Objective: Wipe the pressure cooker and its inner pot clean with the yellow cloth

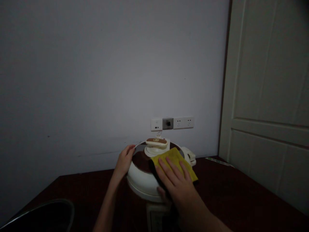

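The hands were apart, one at either side of a white cooker (141, 180) that stood on the dark red counter (217, 190), near the wall. The right hand (178, 182) lay over a yellow cloth (174, 152), its fingers stretched out and slightly parted, and the cloth rested against the right front of the domed brown lid (140, 161). The left hand (124, 161) touched the lid's left edge with its fingertips bent toward it; how firmly it was closed there could not be told.

The right hand's thumb was blurred by the cloth's dark border, and the cloth with that hand covered much of the lid's front. Below, a boxy front panel (151, 217) sank into shadow and was cut off by the bottom of the view, as was a dark, round-rimmed object (70, 201) at the lower left (its contents too dim to make out).

The lid handle (156, 142) bore a small emblem on its brown top, too small to read. Any lettering around the white wall sockets (183, 122) was likewise illegible.
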A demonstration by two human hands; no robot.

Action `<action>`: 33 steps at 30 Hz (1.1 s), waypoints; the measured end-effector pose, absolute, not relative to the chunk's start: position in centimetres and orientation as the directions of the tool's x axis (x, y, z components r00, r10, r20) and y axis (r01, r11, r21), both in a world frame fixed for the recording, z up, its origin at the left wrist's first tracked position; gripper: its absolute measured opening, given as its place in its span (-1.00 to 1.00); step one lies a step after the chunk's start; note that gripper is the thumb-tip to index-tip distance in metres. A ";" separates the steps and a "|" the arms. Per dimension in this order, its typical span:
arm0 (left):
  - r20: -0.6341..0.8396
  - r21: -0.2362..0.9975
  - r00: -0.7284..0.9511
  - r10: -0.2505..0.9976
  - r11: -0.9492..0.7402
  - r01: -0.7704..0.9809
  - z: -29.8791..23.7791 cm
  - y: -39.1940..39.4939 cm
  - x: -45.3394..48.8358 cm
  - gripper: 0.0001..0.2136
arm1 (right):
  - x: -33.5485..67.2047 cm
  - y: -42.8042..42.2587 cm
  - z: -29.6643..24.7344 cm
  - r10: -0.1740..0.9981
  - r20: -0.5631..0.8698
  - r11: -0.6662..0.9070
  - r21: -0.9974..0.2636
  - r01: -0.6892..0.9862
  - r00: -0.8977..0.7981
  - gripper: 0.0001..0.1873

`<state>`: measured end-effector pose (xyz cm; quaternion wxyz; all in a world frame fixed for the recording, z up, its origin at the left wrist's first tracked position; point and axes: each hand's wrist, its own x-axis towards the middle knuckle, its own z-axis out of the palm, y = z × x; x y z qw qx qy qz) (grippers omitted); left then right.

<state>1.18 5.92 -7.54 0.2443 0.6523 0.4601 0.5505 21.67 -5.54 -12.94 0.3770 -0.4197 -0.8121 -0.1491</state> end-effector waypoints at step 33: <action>0.589 0.551 0.473 0.656 -0.753 0.358 -3.7 -6.6 3.2 -0.68 | 23.1 -8.9 -9.1 0.668 0.694 0.734 -0.556 0.389 -0.269 -0.21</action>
